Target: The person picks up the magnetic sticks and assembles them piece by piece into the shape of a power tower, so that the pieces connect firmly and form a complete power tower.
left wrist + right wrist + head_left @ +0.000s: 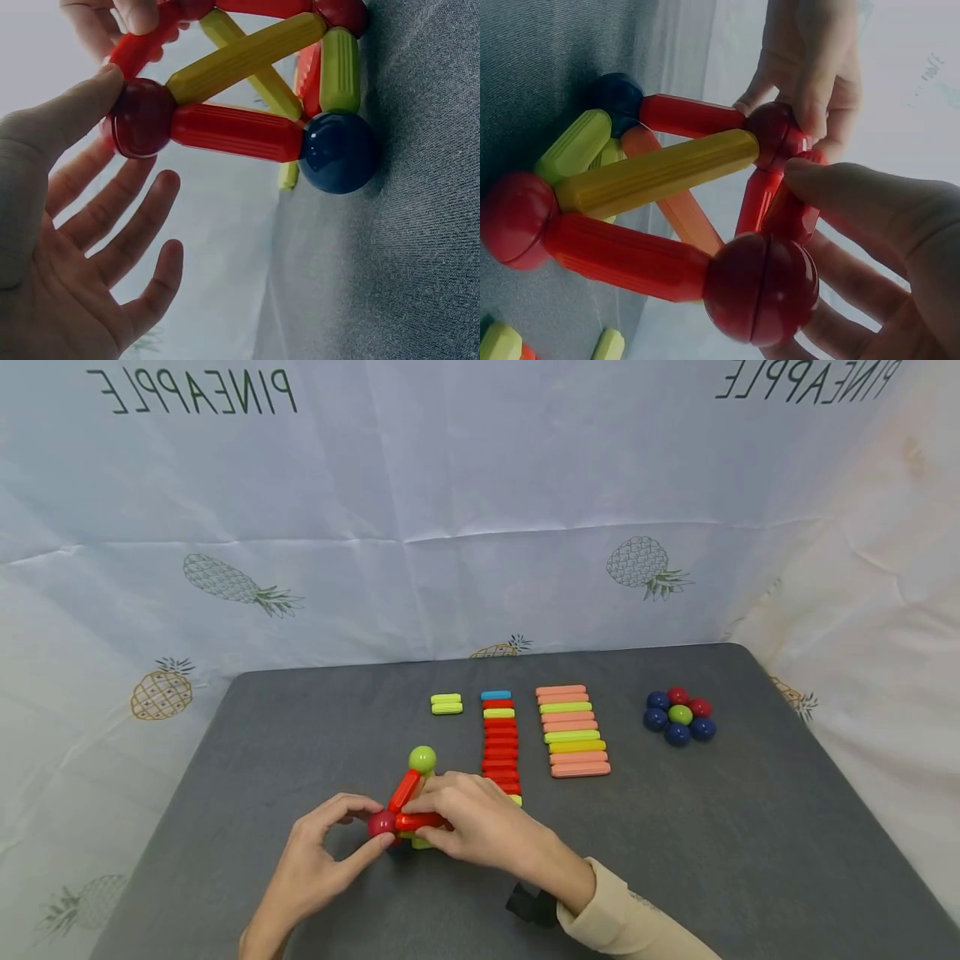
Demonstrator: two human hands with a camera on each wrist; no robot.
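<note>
A frame of coloured rods and balls stands on the dark table. My left hand [318,852] pinches a glossy red ball [141,118] at one of its upper corners between thumb and forefinger; the other fingers are spread. My right hand [480,822] holds a short red rod [789,210] running from that ball toward another red ball [761,289]. Below the pinched ball, a red rod [236,133] leads down to a dark blue ball [339,152] on the table. A long yellow rod [660,172] slants across one side. In the head view, a green ball [422,759] tops the far corner.
Two short yellow-green rods [447,704] lie behind the frame. Right of them runs a column of mostly red rods [500,743], then a column of longer pink and yellow rods [574,727]. Loose blue, red and green balls [677,734] cluster at the right.
</note>
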